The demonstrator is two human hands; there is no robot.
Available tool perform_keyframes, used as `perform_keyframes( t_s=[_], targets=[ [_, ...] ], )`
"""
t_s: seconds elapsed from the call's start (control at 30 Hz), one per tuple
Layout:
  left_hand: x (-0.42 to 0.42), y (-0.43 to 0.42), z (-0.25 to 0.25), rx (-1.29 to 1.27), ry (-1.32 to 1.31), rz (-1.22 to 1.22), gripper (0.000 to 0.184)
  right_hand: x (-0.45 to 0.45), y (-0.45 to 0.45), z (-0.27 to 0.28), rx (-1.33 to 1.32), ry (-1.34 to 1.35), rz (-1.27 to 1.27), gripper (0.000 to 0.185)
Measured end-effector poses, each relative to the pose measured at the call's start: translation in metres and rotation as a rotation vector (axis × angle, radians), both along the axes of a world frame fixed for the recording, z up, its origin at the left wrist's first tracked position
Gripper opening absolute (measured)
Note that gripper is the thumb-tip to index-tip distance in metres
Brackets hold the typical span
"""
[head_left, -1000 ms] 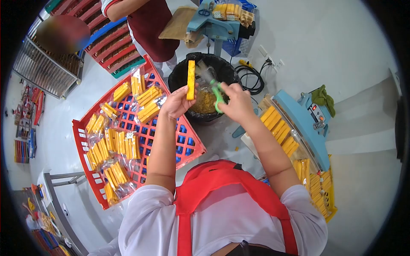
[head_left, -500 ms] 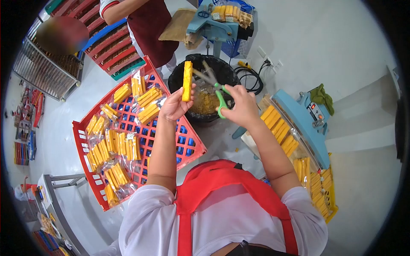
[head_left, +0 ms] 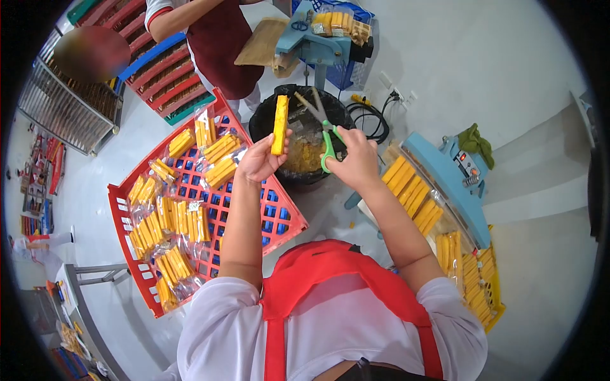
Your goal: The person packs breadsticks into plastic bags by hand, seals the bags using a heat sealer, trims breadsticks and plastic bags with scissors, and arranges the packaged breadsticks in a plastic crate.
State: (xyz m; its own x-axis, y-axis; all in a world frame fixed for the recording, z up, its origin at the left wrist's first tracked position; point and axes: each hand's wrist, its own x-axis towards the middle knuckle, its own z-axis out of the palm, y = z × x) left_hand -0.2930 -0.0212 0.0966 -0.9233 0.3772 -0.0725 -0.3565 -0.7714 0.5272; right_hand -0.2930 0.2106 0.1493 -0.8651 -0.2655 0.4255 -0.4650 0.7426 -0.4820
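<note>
One yellow stick [head_left: 280, 122] juts from the left grip [head_left: 262, 159]

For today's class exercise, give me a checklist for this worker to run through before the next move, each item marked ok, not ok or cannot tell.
1. Left hand grips the yellow stick near its lower end: ok.
2. Right hand holds the green-handled scissors by the handles: ok.
3. Scissor blades open and apart from the stick: ok.
4. Black-lined bin uncovered, just beyond the hands: ok.
5. Floor free of scraps: not ok; a small yellow piece lies there.
6. Stick's underside free of flaws: cannot tell; it is hidden.
</note>
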Motion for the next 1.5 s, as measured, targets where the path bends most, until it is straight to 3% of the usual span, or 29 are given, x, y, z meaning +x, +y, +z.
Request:
perform_keyframes(
  t_s=[0.07,0.17,0.3,0.47,0.57,0.73,0.87,0.93,1.0,1.1,1.2,1.37,1.43,1.5],
  targets=[
    [-0.001,-0.002,-0.001,0.012,0.011,-0.004,0.036,0.003,0.002,0.002,-0.033,0.05,0.021,0.06],
    [0.002,-0.004,-0.003,-0.016,0.009,0.023,0.036,0.008,0.003,0.009,0.107,-0.106,0.247,0.057],
    [-0.003,-0.003,-0.004,-0.01,-0.007,0.004,0.034,0.003,-0.006,0.003,0.133,-0.016,0.1,0.059],
    [-0.004,-0.005,-0.004,-0.065,-0.008,0.065,0.03,0.002,-0.005,0.003,0.071,-0.128,0.221,0.058],
    [-0.004,-0.001,-0.005,-0.051,-0.026,0.045,0.031,-0.011,-0.006,-0.001,0.177,-0.12,0.112,0.061],
    [-0.004,-0.004,-0.004,-0.025,-0.035,0.06,0.034,-0.002,-0.01,-0.004,0.091,-0.096,0.117,0.06],
    [-0.001,0.0,-0.001,0.12,0.011,-0.043,0.038,-0.012,-0.005,-0.006,0.127,-0.096,0.094,0.06],
    [-0.002,0.001,-0.001,0.138,0.03,-0.045,0.04,-0.018,-0.006,-0.009,-0.116,-0.069,0.011,0.057],
    [0.003,0.005,0.0,0.481,0.073,0.054,0.042,-0.019,-0.004,-0.006,-0.29,-0.164,0.074,0.056],
    [0.01,0.01,0.002,0.589,0.117,0.074,0.042,-0.015,-0.002,0.0,-0.252,-0.252,0.203,0.059],
    [0.012,0.014,0.005,0.621,0.147,0.042,0.041,-0.011,-0.003,0.006,-0.128,-0.077,0.255,0.06],
    [0.011,0.019,0.006,0.604,0.166,0.004,0.04,-0.017,-0.003,0.012,-0.058,-0.067,0.291,0.059],
    [0.012,0.022,0.004,0.579,0.174,0.01,0.04,-0.03,-0.006,-0.002,-0.218,0.11,-0.023,0.059],
    [0.012,0.021,0.002,0.532,0.166,0.028,0.04,-0.025,-0.001,0.009,-0.175,0.091,0.059,0.058]
  ],
)
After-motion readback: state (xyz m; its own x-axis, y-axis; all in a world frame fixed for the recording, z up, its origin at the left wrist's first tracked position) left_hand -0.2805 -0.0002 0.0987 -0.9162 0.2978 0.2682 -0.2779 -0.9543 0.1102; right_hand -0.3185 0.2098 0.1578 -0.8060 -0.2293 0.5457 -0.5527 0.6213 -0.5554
